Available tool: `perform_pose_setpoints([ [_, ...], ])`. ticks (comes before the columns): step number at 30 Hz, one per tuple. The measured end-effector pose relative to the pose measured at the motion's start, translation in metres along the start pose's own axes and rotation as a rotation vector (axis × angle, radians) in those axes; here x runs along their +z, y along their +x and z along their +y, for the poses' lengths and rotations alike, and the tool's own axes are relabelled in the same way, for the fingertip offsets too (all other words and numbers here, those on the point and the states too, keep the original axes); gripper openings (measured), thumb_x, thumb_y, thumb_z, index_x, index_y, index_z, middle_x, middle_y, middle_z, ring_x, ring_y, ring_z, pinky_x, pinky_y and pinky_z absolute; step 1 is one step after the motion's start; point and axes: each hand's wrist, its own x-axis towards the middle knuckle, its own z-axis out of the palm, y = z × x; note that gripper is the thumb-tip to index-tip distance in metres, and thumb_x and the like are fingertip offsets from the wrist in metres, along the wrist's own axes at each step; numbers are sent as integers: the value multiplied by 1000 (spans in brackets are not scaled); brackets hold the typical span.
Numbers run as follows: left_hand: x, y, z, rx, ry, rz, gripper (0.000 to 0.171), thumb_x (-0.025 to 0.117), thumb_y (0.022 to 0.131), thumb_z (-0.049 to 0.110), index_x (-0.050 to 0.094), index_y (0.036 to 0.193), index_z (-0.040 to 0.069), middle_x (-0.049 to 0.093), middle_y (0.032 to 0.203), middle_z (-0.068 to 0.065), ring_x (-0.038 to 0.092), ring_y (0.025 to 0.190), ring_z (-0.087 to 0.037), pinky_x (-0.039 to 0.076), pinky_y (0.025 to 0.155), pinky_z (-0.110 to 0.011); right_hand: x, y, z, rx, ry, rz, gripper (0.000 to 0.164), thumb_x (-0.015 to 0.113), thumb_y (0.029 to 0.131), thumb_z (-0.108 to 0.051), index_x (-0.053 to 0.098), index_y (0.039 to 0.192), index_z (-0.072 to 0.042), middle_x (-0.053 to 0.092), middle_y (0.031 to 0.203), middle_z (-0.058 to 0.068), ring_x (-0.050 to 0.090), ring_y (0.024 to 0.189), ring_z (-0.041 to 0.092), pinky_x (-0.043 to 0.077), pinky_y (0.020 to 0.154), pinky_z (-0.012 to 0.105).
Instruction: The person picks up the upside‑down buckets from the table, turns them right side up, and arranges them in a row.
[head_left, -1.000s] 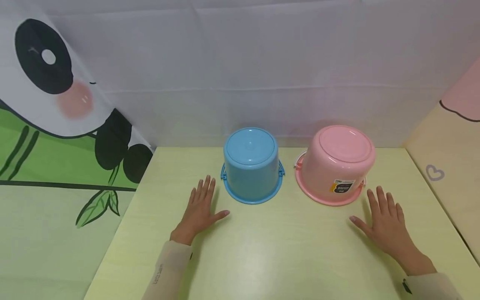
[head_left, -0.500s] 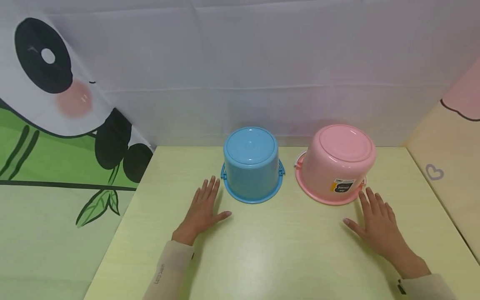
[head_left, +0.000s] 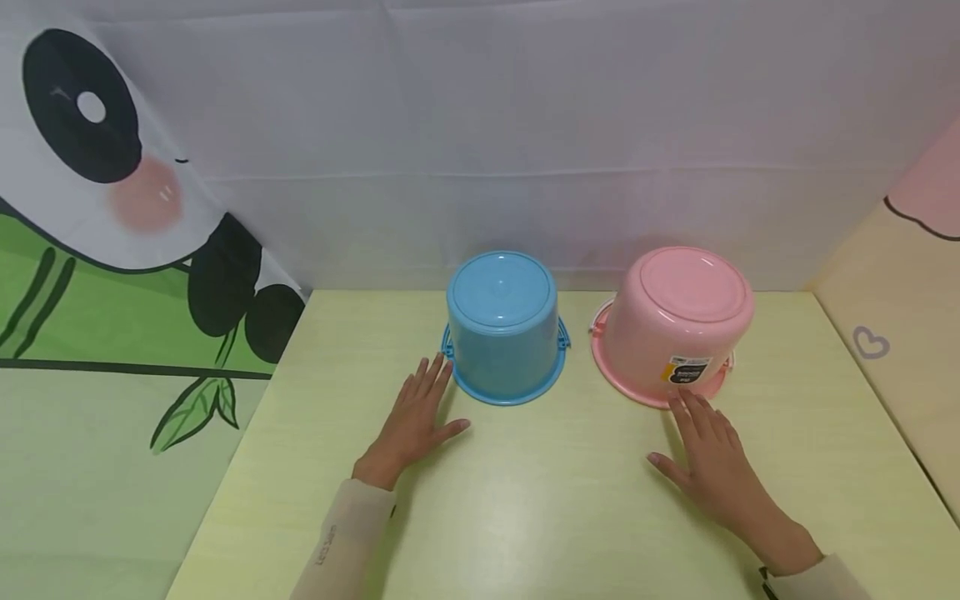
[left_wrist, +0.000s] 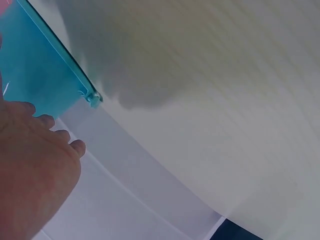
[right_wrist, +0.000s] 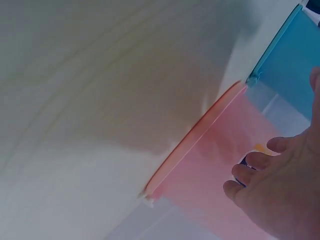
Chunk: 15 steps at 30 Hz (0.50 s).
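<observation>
Two plastic buckets stand upside down on the table, bases up. The blue bucket [head_left: 502, 333] is in the middle, its blue handle resting down around the rim. To its right is the pink bucket [head_left: 667, 333], with a white handle and a label [head_left: 686, 371] on its front. My left hand [head_left: 408, 425], fingers extended and thumb spread, is at the blue bucket's left front, fingertips overlapping the rim's edge in the head view. My right hand [head_left: 712, 467] is in front of the pink bucket, fingers extended, fingertips right at its front rim. Neither hand holds anything.
A pale wood-look table [head_left: 525, 517] bears both buckets. Behind it hangs a white cloth [head_left: 525, 125]. A panel with cartoon drawings [head_left: 135, 317] is at the left, and a beige panel with a small heart [head_left: 870, 342] runs along the right edge.
My right hand has moved left, from the right of the pink bucket to its front. My left hand has shifted slightly right toward the blue bucket. Both buckets stay in place.
</observation>
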Motion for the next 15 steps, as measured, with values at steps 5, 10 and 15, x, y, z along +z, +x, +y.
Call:
perform_pose_setpoints([
  [5, 1, 2, 4, 5, -8, -6, 96, 76, 98, 42, 22, 167, 1, 15, 175, -21, 8, 161, -46, 14, 128, -64, 7, 8, -14, -47, 27, 6, 91, 55, 103, -65, 35, 159, 5, 35, 163, 27, 36, 145, 51, 36, 108, 71],
  [10, 4, 4, 6, 13, -13, -5, 95, 76, 98, 39, 24, 166, -1, 19, 174, -23, 11, 161, -47, 16, 128, -64, 14, 19, -27, -56, 41, -40, 88, 78, 95, -40, 37, 158, 6, 35, 163, 28, 34, 148, 48, 34, 112, 70],
  [15, 7, 7, 9, 3, -4, -5, 91, 76, 98, 39, 29, 163, -4, 27, 171, -24, 15, 160, -47, 20, 128, -62, 21, 33, -39, -58, 57, -93, 85, 81, 92, -31, 39, 156, 6, 36, 163, 28, 35, 149, 48, 33, 117, 68],
])
